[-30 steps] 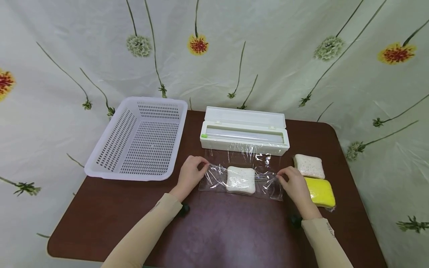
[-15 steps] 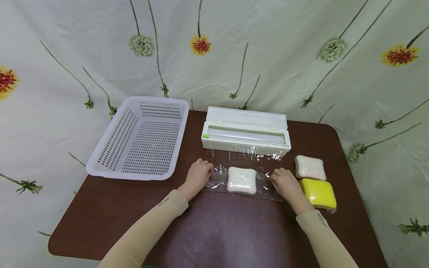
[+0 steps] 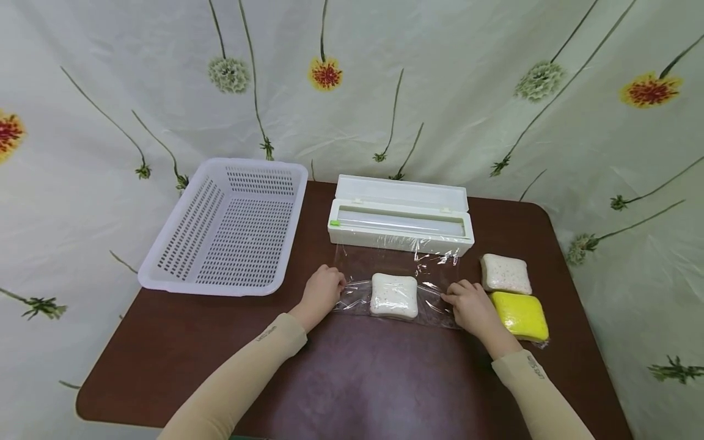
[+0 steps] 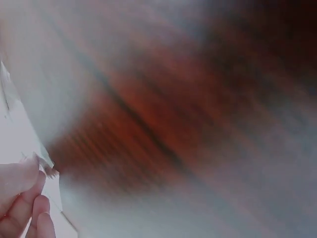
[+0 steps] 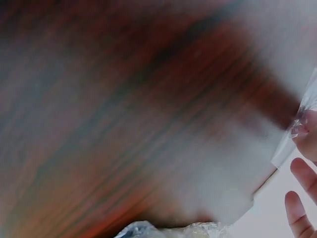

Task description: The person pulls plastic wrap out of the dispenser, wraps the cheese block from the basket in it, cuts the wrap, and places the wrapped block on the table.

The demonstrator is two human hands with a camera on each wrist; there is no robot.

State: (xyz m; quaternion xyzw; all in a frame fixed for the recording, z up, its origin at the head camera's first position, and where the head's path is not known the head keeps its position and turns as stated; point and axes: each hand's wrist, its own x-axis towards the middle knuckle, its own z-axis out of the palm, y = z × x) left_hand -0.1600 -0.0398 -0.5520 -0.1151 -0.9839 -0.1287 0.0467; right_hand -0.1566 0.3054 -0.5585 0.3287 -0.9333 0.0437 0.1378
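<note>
A clear sheet of cling film (image 3: 352, 296) runs from the dispenser box (image 3: 401, 235) toward the front of the table. Over or around a white, speckled, square block (image 3: 394, 296) like a sponge, the film lies in wrinkles. On the left, my left hand (image 3: 321, 290) pinches the film's edge; thumb and fingertips (image 4: 34, 163) meet on it in the left wrist view. My right hand (image 3: 467, 304) pinches the opposite side, and the right wrist view shows film bunched at the thumb and a finger (image 5: 308, 134), other fingers apart.
A white perforated plastic basket (image 3: 242, 244) stands at the left. To the right lie a film-wrapped white speckled block (image 3: 506, 274) and a yellow one (image 3: 519, 315). The dispenser's lid (image 3: 401, 192) is raised at the back, before a flowered curtain (image 3: 440, 91).
Both hands have moved slightly inward and turned their knuckles up, drawing the film's sides lower beside the white block. Block, box and basket stay where they were.
</note>
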